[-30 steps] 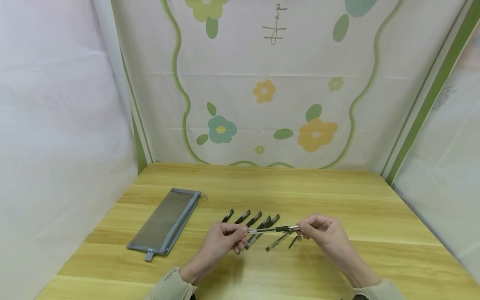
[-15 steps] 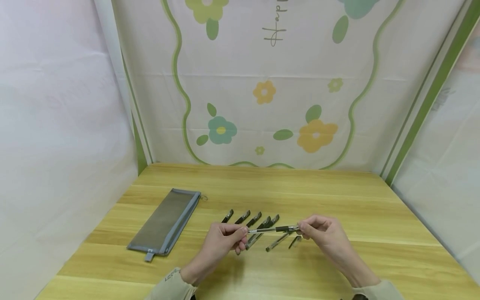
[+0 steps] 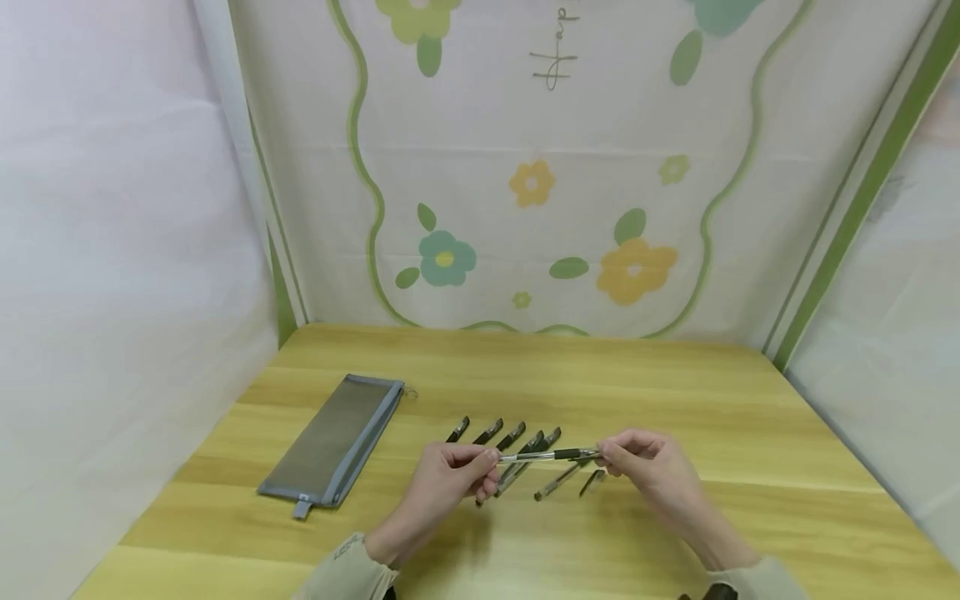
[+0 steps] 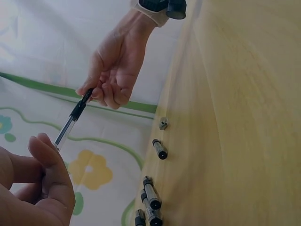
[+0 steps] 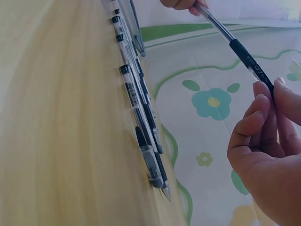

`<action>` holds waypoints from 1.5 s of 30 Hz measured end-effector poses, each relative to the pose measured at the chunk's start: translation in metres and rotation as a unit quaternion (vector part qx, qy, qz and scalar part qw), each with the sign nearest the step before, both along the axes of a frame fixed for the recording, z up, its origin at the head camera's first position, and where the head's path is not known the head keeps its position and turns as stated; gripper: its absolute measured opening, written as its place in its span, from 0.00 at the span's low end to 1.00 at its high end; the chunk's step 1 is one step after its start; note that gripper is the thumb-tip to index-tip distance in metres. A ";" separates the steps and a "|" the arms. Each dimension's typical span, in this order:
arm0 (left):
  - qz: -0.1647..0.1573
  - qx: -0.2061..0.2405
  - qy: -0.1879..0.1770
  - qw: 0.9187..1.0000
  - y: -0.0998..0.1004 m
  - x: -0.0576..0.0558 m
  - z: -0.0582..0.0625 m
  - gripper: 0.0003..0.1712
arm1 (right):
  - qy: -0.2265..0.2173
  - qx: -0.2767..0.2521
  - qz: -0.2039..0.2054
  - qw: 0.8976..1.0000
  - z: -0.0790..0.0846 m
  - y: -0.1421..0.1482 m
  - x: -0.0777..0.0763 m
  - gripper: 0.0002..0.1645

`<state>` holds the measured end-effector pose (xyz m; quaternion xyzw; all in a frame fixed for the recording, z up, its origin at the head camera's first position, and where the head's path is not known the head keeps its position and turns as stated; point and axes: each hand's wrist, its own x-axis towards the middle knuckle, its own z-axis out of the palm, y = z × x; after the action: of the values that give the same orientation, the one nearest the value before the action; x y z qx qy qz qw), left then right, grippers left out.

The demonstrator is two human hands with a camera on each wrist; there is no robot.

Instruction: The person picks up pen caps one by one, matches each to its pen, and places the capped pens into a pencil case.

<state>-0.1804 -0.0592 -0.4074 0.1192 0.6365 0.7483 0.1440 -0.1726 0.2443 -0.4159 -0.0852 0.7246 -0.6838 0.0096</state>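
Observation:
A clear-barrelled gel pen with a black grip (image 3: 564, 455) is held nearly level above the table, between both hands. My left hand (image 3: 446, 490) pinches the clear barrel's end with thumb and fingers. At the black end, my right hand (image 3: 656, 477) pinches the pen between thumb and fingertips; those fingers hide its very end. Several similar pens (image 3: 553, 483) lie slanted on the table beneath, partly hidden by the left hand. A small loose pen cap (image 5: 149, 162) lies beside an uncapped pen tip (image 5: 167, 192) in the right wrist view.
A flat grey mesh zip pouch (image 3: 326, 442) with a blue-grey border lies on the wooden table (image 3: 675, 392), left of the pens. White flower-printed cloth (image 3: 480, 192) stands behind the table, and pale cloth walls rise at both sides.
Both hands keep their grip on the pen, which lies slightly more level now. The head view has shifted very little, and the pouch and other pens stay in place.

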 end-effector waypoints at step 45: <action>-0.041 -0.179 -0.018 0.983 0.039 -0.019 -0.015 0.04 | 0.045 0.296 0.237 0.924 -0.014 0.039 -0.132 0.09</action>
<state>-0.1992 -0.0205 -0.4222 0.1043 0.7517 0.6180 0.2054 -0.3046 0.2834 -0.4295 -0.2784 0.8523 -0.4116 0.1633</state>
